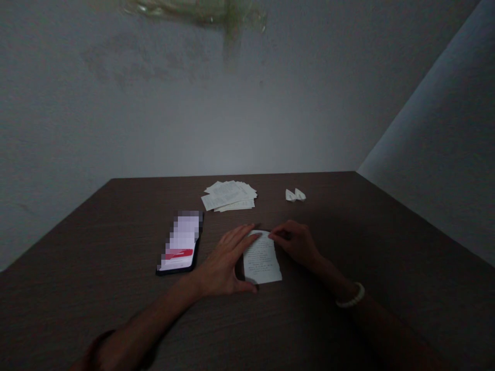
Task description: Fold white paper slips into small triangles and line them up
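Dark brown wood-grain table [371, 216], its far edge against a scuffed grey wall [232, 118]. Near the table's middle, in front of the person, lies a small white paper slip [261, 263] with lines of dark print, roughly rectangular, lower edge uneven.

Left hand [226, 257]: spread wide, palm down, along the slip's left side. Fingertips reach its upper left part, thumb sits by the lower left corner. Grip is loose, nothing clenched; the hand frames the paper. A dark band [102, 340] circles that forearm.

Right hand [296, 242]: fingers curled, thumb and forefinger drawn together at the slip's upper right corner. Cannot tell whether paper is caught between the tips. Pale beaded bracelet [351, 297] at the wrist.

Left of the slip, near the left hand: black-edged smartphone [181, 242], screen lit, red bar low on it, upper portion pixelated. Beyond, toward the wall: loose, fanned pile of white printed papers [230, 196]. Right of the pile, well apart: small folded white paper piece [296, 195], two peaks standing up.
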A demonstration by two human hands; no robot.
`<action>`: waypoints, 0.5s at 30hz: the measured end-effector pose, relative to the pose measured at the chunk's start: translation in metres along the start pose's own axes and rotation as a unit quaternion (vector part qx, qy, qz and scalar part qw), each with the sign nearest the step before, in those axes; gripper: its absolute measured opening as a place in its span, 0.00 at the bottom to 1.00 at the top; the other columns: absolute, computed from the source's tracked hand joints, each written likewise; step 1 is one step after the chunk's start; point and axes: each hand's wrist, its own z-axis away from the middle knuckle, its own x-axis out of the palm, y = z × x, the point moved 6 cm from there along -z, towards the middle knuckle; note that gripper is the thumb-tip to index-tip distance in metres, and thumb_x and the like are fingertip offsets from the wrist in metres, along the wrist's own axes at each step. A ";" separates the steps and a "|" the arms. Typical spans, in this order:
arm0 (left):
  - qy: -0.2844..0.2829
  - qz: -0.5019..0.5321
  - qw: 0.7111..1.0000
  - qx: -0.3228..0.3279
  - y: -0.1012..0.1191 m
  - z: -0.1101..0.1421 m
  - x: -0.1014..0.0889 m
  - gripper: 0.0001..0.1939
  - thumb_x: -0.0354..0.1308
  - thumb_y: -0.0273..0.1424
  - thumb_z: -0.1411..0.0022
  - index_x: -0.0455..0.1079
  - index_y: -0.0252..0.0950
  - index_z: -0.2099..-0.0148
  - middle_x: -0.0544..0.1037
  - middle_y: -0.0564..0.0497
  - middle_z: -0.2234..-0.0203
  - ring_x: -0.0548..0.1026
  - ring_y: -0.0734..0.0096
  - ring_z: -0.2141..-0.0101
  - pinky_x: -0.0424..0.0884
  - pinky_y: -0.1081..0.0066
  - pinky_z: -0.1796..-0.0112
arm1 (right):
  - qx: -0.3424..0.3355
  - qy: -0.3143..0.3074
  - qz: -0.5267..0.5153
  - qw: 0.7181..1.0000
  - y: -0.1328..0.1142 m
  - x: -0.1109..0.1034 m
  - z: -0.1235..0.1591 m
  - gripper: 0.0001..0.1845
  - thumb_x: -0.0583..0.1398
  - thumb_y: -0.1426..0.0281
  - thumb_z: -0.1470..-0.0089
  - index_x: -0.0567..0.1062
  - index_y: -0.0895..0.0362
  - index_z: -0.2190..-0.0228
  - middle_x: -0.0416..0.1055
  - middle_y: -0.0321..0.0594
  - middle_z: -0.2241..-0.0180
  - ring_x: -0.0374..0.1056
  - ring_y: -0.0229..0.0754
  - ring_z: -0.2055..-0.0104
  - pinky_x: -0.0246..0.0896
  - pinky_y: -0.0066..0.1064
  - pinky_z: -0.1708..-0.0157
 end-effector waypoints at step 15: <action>0.044 -0.029 0.998 -0.030 -0.005 0.004 -0.001 0.45 0.64 0.41 0.44 0.44 0.41 0.33 0.53 0.41 0.35 0.53 0.49 0.37 0.54 0.46 0.41 | -0.018 -0.010 -0.025 0.999 0.000 -0.002 0.006 0.01 0.65 0.71 0.50 0.78 0.55 0.72 0.75 0.36 0.73 0.69 0.37 0.72 0.63 0.28 0.71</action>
